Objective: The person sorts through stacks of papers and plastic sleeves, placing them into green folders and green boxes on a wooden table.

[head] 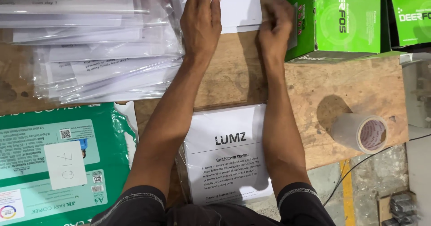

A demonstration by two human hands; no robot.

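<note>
Surface: wooden table (359,87)
Hands: left hand (200,21) flat on white sheet (238,6); right hand (276,24) pinching its edge
Count: two green boxes (341,19), one tape roll (361,132)

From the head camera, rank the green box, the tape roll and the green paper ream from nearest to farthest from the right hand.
1. Green box: touching the right hand, on its right.
2. Tape roll: lower right, near the table edge.
3. Green paper ream: far lower left, beyond the left arm.
</note>
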